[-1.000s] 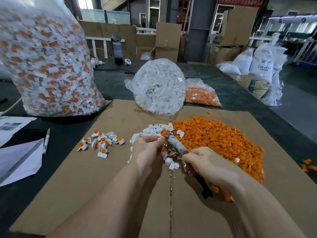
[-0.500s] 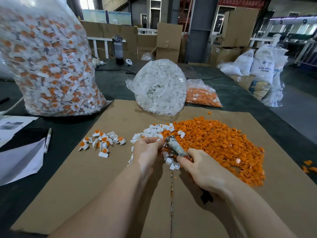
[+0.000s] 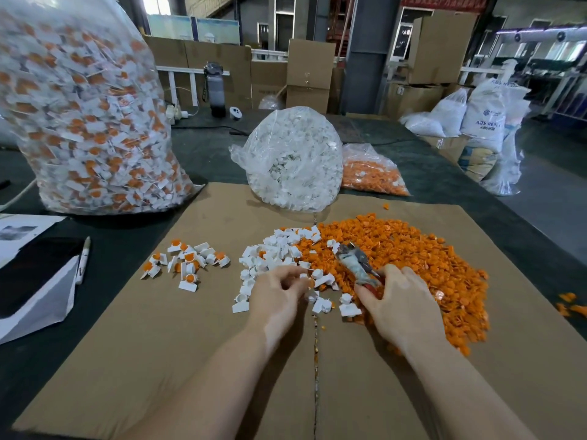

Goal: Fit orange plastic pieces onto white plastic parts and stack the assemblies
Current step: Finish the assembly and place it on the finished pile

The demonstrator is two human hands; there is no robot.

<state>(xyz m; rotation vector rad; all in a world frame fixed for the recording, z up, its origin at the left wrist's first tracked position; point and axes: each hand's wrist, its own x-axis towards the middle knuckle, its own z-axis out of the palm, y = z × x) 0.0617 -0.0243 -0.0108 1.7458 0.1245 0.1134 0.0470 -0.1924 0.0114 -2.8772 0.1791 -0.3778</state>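
Your curled left hand (image 3: 277,293) hides whatever it pinches among the white parts (image 3: 279,249), while your right hand (image 3: 401,308) grips taped pliers (image 3: 355,263) over the orange pieces (image 3: 422,258), bags standing far behind.

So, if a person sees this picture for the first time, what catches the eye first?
Probably the orange heap, spread on the cardboard right of centre. Next, the huge bag of finished parts, far left. The right hand holds a tool at the heap's edge.
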